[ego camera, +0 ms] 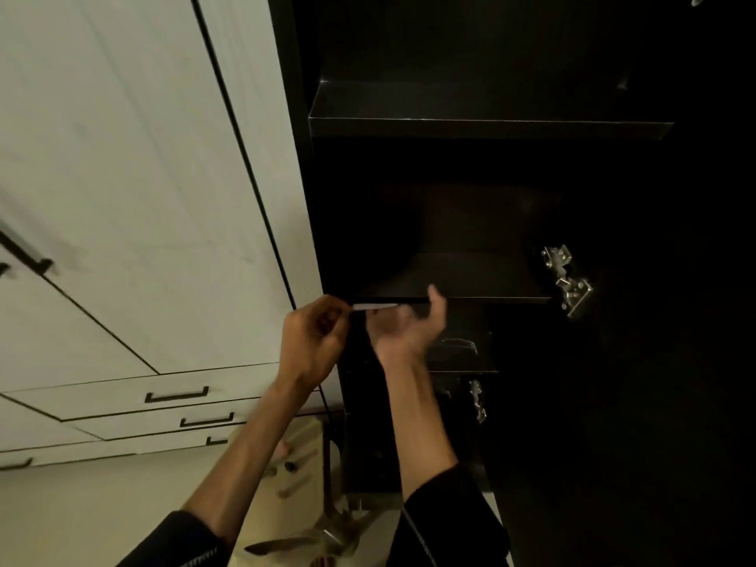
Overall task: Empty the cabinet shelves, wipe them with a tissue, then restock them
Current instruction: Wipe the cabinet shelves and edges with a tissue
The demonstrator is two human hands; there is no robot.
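Head cam: dark cabinet (491,128), shelves look bare. Both hands at front edge of lower shelf (470,276). Left hand (313,341) pinches a thin white piece, prob. the tissue (374,307), can't be sure; right hand (413,329) loosely open under it, holding nothing. Looks like wipe step; next, press tissue flat on shelf & sweep across.
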